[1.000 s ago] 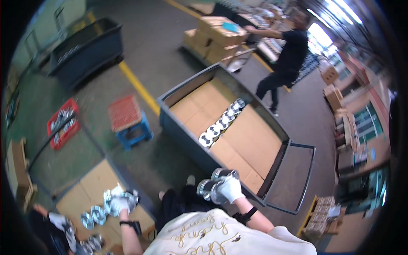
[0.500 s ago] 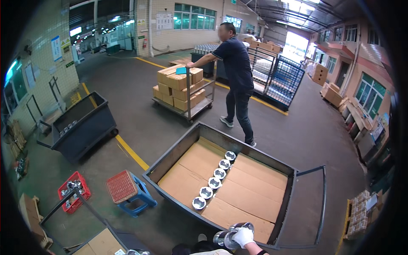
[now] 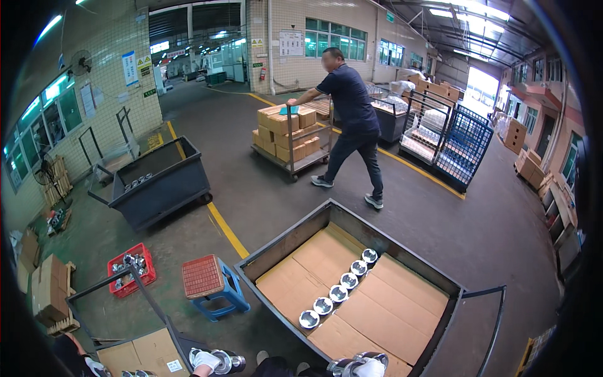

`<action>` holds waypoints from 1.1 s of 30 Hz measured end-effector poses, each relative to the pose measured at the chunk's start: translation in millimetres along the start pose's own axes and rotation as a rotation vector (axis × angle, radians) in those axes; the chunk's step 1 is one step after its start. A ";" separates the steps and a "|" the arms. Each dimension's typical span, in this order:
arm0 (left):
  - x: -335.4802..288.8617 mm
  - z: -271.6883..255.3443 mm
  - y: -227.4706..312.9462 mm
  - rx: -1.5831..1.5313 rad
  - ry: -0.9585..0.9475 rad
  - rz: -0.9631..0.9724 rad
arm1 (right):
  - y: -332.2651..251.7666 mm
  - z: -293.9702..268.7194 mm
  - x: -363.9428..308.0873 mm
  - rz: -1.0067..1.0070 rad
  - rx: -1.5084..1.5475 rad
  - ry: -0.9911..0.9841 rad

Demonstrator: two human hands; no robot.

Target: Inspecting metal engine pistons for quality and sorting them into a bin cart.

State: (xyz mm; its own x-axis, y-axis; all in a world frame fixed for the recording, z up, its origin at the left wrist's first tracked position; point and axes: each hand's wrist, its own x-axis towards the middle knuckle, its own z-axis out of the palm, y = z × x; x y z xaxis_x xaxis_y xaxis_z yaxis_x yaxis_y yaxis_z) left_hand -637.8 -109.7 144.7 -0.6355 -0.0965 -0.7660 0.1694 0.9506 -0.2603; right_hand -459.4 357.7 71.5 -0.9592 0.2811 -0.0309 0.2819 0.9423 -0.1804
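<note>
At the lower edge my left hand (image 3: 203, 359), in a white glove, is closed on shiny metal cylinders (image 3: 228, 362) beside the near-left cart. My right hand (image 3: 373, 365), also white-gloved, grips similar metal cylinders (image 3: 342, 368) at the near edge of the large dark metal cart (image 3: 286, 319). Part of this hand is cut off by the frame. Inside the large cart, several round silver parts (image 3: 339, 293) stand in one line on brown cardboard (image 3: 394, 300).
A blue stool (image 3: 217, 295) with a red top and a red basket (image 3: 151, 271) of metal parts stand left. Another person (image 3: 348, 100) pushes a box-laden trolley (image 3: 292, 169). A co-worker's gloved hand (image 3: 96, 367) shows at lower left. A dark cart (image 3: 163, 201) stands farther back.
The view has swung left and up. My left hand has come into view holding metal cylinders. My right hand still holds its cylinders. The person with the trolley has taken a step.
</note>
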 end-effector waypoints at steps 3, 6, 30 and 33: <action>19.5 5.7 -7.7 -0.016 0.036 0.034 | -11.7 -20.4 -2.8 0.035 0.026 -0.079; 46.3 17.4 -12.8 -0.040 0.071 0.067 | -19.7 -28.0 -3.8 0.054 0.029 -0.063; 68.1 94.7 -5.2 -0.384 0.214 0.041 | -73.8 -65.7 1.1 -0.034 0.081 0.008; 67.5 91.6 -0.7 -0.410 0.179 0.028 | -123.1 -150.1 9.5 -0.193 -0.006 0.040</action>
State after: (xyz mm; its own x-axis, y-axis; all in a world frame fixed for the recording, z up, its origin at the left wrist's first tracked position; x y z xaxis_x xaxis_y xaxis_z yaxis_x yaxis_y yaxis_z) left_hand -611.8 -144.0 39.4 -0.7612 -0.0510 -0.6465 -0.1016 0.9940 0.0412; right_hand -499.9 271.7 241.0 -0.9938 0.1024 0.0432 0.0935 0.9804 -0.1735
